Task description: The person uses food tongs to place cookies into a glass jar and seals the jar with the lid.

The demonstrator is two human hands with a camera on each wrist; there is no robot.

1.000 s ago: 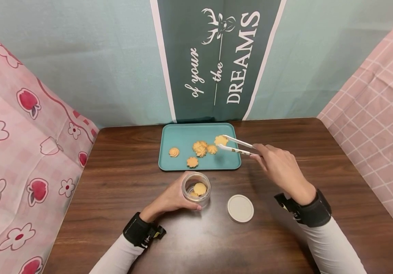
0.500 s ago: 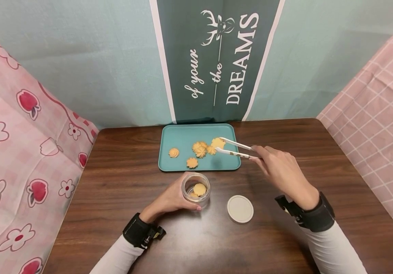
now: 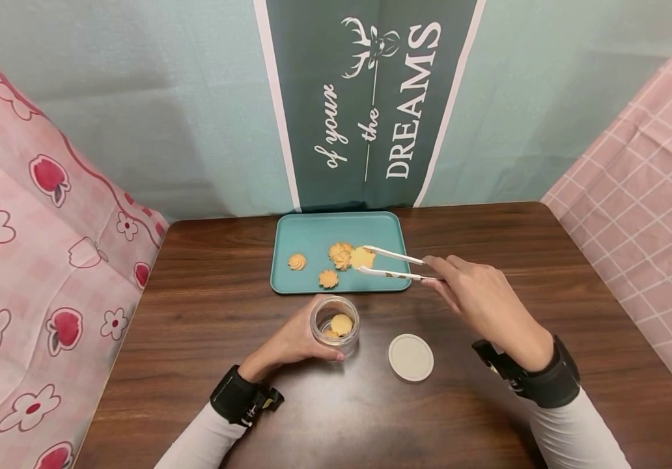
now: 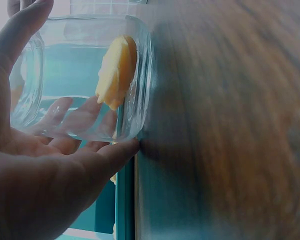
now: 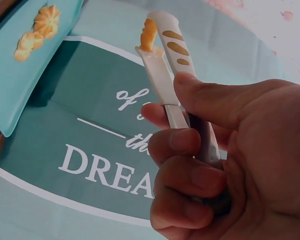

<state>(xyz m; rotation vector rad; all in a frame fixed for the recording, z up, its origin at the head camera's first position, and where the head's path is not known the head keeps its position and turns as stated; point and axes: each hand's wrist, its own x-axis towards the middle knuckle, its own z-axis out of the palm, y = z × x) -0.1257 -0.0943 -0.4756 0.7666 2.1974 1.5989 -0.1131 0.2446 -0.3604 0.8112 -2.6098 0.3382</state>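
My left hand [image 3: 295,339] grips a clear glass jar [image 4: 65,35] upright on the table, thumb on the near side. A couple of golden cookies [image 4: 119,70] lie inside. In my right hand [image 3: 482,296] is a pair of white tongs [image 3: 397,253], held in curled fingers and thumb. Between the tong tips, a cookie [image 5: 148,35] is pinched; the head view has it over the right half of the teal tray [image 3: 303,228]. Other piped cookies [image 3: 340,255] lie on that tray, some clustered, others apart.
A round cream lid [image 3: 411,357] lies flat on the brown wooden table [image 3: 219,299], right of the jar. Fabric hangs on three sides: a teal cloth [image 3: 207,117] behind, pink cloths left and right. The tray stands near the table's back edge.
My right hand has shifted slightly left and towards me, carrying the tongs and cookie from the tray's right side nearer the cluster. My left hand and the jar stay put.
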